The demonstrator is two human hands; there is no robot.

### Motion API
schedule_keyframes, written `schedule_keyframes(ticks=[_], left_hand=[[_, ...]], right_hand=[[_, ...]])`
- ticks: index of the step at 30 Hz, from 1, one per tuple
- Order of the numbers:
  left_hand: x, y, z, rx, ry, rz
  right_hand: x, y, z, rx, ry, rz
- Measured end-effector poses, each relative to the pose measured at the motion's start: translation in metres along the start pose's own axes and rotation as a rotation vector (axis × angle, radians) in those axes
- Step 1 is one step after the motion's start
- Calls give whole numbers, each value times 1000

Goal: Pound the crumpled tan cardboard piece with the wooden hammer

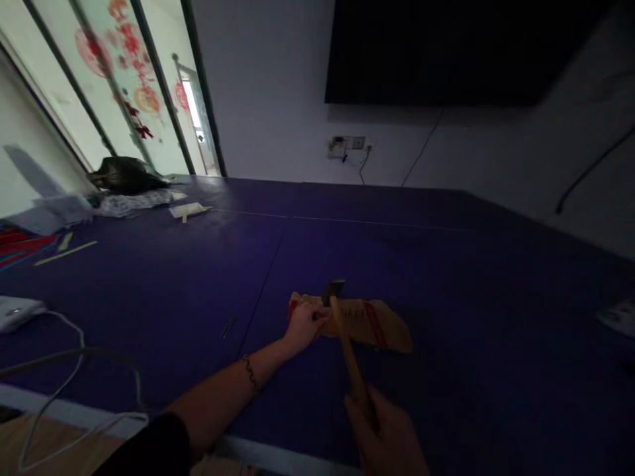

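My right hand (389, 436) is wrapped round the wooden handle of a hammer (348, 350), low in the view. The dark hammer head lies over a brown, papery-looking piece (391, 324) with red bands and black marks, on the purple surface (446, 264). At the left end of this piece rests my left hand (303, 327), thumb and fingers pinched together close beside the hammer head. Whatever sits between those fingertips is too small or hidden to make out. Left of my forearm lie thin dark nail-like pieces (229, 327).
A white power strip (20, 312) with a looping cable (77, 360) is at the left edge. Farther back are a black bag (126, 175), crumpled plastic (133, 201) and a small white packet (188, 209). Red and blue strips (24, 248) lie far left. A wall with a socket (347, 144) stands behind.
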State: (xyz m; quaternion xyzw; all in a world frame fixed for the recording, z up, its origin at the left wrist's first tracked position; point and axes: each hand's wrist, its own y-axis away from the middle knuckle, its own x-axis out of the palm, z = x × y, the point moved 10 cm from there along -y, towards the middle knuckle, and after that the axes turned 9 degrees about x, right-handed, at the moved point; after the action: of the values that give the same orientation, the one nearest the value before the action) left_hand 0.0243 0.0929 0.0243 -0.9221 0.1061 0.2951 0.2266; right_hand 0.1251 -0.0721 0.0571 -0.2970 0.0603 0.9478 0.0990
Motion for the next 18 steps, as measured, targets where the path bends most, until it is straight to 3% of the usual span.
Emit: schedule_keyframes(ticks=[4, 11, 15, 18], left_hand=[[0, 1, 1, -1, 13, 4], [2, 0, 7, -12, 16, -9], [2, 0, 7, -14, 21, -7], [2, 1, 5, -6, 28, 0]], right_hand=[[-2, 1, -5, 24, -38, -47], [19, -13, -26, 99, -56, 108], [8, -4, -21, 85, -165, 71], [-3, 5, -34, 173, -394, -2]])
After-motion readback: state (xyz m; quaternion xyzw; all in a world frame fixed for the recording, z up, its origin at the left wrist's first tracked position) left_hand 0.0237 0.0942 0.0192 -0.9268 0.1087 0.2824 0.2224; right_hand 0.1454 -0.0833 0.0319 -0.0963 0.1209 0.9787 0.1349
